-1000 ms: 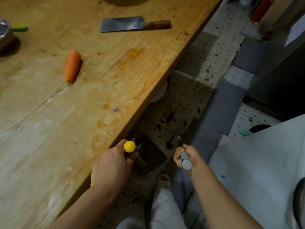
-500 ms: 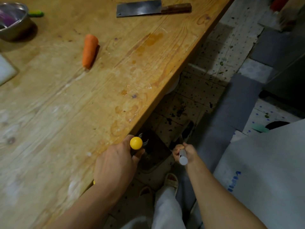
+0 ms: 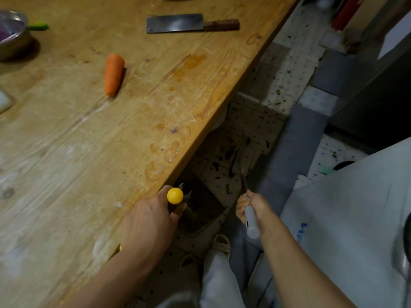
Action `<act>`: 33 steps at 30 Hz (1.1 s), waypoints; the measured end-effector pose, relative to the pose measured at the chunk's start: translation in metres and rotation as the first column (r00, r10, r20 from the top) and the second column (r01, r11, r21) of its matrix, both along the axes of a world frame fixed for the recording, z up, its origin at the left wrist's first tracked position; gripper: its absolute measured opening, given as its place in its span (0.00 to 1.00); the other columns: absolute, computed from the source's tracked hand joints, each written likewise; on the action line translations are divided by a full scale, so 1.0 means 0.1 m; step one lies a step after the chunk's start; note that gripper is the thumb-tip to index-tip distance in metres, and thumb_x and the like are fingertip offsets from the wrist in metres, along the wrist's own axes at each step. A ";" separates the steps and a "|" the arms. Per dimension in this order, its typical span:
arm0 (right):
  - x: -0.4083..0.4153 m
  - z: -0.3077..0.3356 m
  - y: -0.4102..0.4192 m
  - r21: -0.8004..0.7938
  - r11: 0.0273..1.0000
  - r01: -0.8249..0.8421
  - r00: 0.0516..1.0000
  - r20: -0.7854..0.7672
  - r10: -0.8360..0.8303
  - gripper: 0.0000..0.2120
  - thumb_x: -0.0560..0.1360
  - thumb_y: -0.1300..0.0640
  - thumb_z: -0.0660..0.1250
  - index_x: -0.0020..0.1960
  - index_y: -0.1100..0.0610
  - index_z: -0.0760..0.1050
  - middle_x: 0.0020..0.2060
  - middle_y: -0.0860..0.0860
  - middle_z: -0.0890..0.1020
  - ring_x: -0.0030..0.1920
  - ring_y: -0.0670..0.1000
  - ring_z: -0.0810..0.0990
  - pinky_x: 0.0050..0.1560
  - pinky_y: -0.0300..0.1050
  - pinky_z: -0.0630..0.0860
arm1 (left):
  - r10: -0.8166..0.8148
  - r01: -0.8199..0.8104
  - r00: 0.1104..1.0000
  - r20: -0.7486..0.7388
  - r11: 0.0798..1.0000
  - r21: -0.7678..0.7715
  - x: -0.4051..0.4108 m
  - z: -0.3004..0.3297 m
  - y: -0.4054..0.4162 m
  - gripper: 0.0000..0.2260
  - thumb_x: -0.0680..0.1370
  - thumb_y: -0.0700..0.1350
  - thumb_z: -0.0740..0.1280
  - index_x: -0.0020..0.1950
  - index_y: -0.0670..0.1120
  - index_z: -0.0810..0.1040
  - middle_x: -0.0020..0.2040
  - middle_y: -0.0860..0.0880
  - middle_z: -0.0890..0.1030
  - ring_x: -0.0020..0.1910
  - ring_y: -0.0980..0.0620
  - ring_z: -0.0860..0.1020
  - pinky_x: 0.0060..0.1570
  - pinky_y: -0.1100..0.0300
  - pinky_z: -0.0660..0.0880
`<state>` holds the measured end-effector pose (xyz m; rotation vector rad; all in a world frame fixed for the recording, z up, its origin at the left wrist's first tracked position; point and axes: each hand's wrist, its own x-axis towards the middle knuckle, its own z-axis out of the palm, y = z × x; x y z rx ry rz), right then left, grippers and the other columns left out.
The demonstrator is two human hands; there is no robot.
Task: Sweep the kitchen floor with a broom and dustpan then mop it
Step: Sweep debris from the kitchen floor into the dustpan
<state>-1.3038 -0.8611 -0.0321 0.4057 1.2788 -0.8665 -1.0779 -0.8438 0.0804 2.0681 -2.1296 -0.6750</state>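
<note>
My left hand (image 3: 146, 221) grips the dustpan handle, whose yellow ball end (image 3: 175, 195) sticks up beside the table edge. The dark dustpan (image 3: 201, 210) stands on the floor just below it. My right hand (image 3: 251, 203) grips the grey broom handle (image 3: 250, 221). The thin shaft runs down and forward to the broom head (image 3: 241, 161), blurred, on the speckled tile floor (image 3: 255, 127). Dark debris (image 3: 222, 156) lies on the tiles between the broom head and the dustpan.
A wooden table (image 3: 111, 141) fills the left, bearing a cleaver (image 3: 178, 23), a carrot (image 3: 113, 74) and a metal bowl (image 3: 13, 34). A grey mat (image 3: 298, 138) runs along the floor. A white covered surface (image 3: 355, 218) stands on the right, a dark cabinet (image 3: 378, 107) beyond it.
The view shifted slightly. My right hand has tilted the broom handle, and the broom head has moved forward on the tiles. The left hand keeps hold of the dustpan handle.
</note>
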 end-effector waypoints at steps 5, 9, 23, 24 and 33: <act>0.29 0.05 0.37 0.090 0.986 -0.142 0.984 -0.091 0.150 0.21 0.83 0.54 0.51 0.31 0.54 0.58 0.16 0.49 0.63 0.12 0.46 0.61 0.15 0.28 0.59 | -0.003 0.003 1.000 -0.010 1.000 -0.015 0.10 0.01 0.11 0.11 0.76 0.57 0.64 0.56 0.56 0.71 0.35 0.53 0.77 0.32 0.51 0.75 0.27 0.60 0.71; 0.40 0.00 0.67 0.121 0.954 -0.274 0.935 -0.198 0.293 0.16 0.81 0.58 0.54 0.34 0.56 0.64 0.29 0.51 0.67 0.16 0.45 0.67 0.15 0.33 0.64 | -0.033 0.033 0.999 -0.009 0.999 -0.006 0.16 0.02 0.17 0.11 0.76 0.57 0.63 0.57 0.56 0.71 0.33 0.53 0.77 0.31 0.52 0.75 0.27 0.59 0.72; 0.45 0.16 0.72 0.165 0.956 -0.244 0.942 -0.193 0.274 0.17 0.83 0.59 0.49 0.34 0.56 0.57 0.13 0.52 0.65 0.11 0.46 0.65 0.11 0.30 0.59 | 0.056 -0.055 0.998 0.032 0.998 -0.015 0.15 0.09 0.29 0.11 0.76 0.58 0.63 0.55 0.56 0.71 0.34 0.55 0.74 0.32 0.52 0.71 0.23 0.62 0.60; 0.45 0.15 0.73 0.171 0.953 -0.250 0.935 -0.214 0.284 0.17 0.82 0.59 0.50 0.34 0.56 0.58 0.18 0.53 0.66 0.13 0.47 0.67 0.12 0.31 0.60 | 0.052 -0.051 0.998 0.044 0.998 -0.021 0.14 0.08 0.30 0.11 0.76 0.58 0.63 0.55 0.57 0.70 0.34 0.55 0.73 0.32 0.52 0.71 0.23 0.62 0.59; 0.81 0.12 0.97 0.278 0.899 -0.337 0.874 -0.263 0.409 0.18 0.83 0.57 0.51 0.35 0.60 0.62 0.32 0.56 0.64 0.31 0.52 0.63 0.30 0.43 0.62 | -0.104 0.104 0.994 -0.040 0.995 0.005 0.42 0.09 0.34 0.11 0.76 0.57 0.63 0.56 0.57 0.70 0.36 0.54 0.74 0.34 0.51 0.73 0.24 0.62 0.66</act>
